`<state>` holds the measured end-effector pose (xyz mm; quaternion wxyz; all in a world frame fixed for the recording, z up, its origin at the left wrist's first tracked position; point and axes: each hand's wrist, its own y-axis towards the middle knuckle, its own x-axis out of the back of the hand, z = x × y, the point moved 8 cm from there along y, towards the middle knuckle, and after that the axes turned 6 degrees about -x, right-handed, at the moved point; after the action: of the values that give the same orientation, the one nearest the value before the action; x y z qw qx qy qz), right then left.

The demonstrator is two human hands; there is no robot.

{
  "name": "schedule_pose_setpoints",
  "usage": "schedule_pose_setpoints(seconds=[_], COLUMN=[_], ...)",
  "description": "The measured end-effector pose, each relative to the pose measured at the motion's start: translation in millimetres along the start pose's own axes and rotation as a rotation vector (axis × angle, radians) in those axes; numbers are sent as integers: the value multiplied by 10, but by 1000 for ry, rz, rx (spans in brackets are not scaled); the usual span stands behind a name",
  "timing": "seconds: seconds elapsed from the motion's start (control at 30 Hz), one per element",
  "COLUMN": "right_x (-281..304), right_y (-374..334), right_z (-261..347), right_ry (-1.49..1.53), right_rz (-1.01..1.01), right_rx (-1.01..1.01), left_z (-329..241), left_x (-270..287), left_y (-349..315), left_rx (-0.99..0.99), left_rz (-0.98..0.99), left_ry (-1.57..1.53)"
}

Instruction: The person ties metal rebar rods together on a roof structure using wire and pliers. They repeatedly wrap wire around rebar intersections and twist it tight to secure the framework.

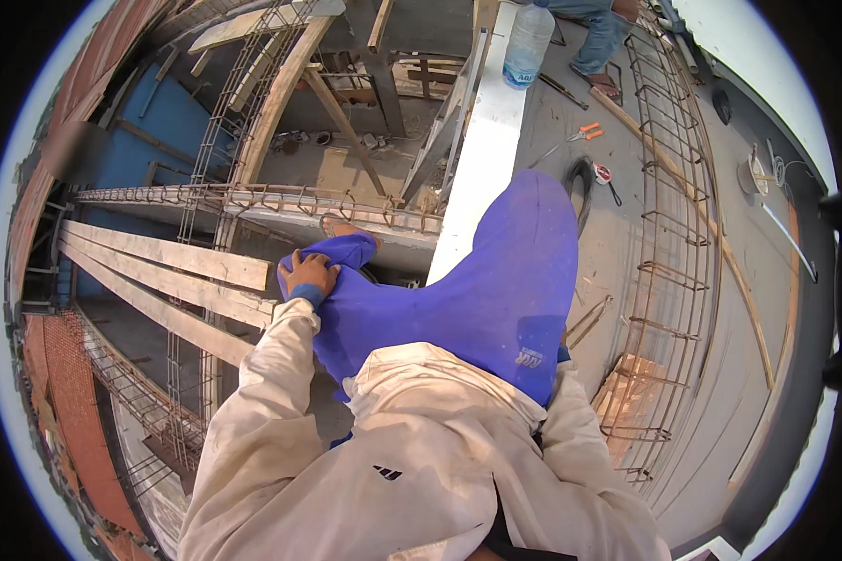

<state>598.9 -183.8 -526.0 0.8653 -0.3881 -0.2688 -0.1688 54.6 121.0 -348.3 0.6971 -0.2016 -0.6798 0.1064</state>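
Trousers (440, 313) of purple cloth lie right under the left hand (311, 273), which rests on the bent left knee, fingers loosely spread and gripping nothing. The right sleeve (585, 439) drops past the hip, hiding the right hand — I cannot tell whether it is spread, closed or holding something. The step in hand looks like a seated pause, the left hand merely braced; picking up any tool would call for bringing the right hand forward or lifting the left off the knee. Plank (173, 254) ends stop just left of the left hand. Ahead of both hands runs a white beam (482, 140), a water bottle (529, 47) near its far end. Near the right cuff is a pincer-like tool (594, 311); farther ahead on that side lie a tape measure (602, 173) and orange-handled pliers (587, 132) — with a rebar cage (672, 273) to their right.
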Motion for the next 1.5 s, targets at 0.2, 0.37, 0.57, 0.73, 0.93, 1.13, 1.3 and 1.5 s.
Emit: schedule_pose_setpoints(seconds=[0.2, 0.37, 0.57, 0.73, 0.93, 1.13, 1.3, 1.5], right_x=[1113, 1884, 1624, 844, 769, 659, 335, -273], right_y=[-21, -184, -529, -913, -923, -857, -891, -896], right_z=[312, 1930, 3476, 3732, 3833, 4012, 4234, 4434], right_ry=[695, 675, 482, 205, -25, -185, -465, -362], right_rz=[-427, -321, -86, -23, -139, -134, 1, 398], right_rx=[-122, 171, 501, 691, 702, 694, 751, 627], left_z=[-515, -1015, -1415, -1501, -1582, -1702, -1864, -1725], left_x=[172, 314, 531, 508, 416, 250, 163, -40], left_y=[-488, -886, -1113, -1141, -890, -456, -185, 190], left_rx=[-54, -147, -302, -306, -334, -343, -308, -122], left_rz=[-223, -213, -195, -162, -120, 26, 118, 162], left_ry=[-248, -490, -764, -797, -946, -1075, -1733, -2024])
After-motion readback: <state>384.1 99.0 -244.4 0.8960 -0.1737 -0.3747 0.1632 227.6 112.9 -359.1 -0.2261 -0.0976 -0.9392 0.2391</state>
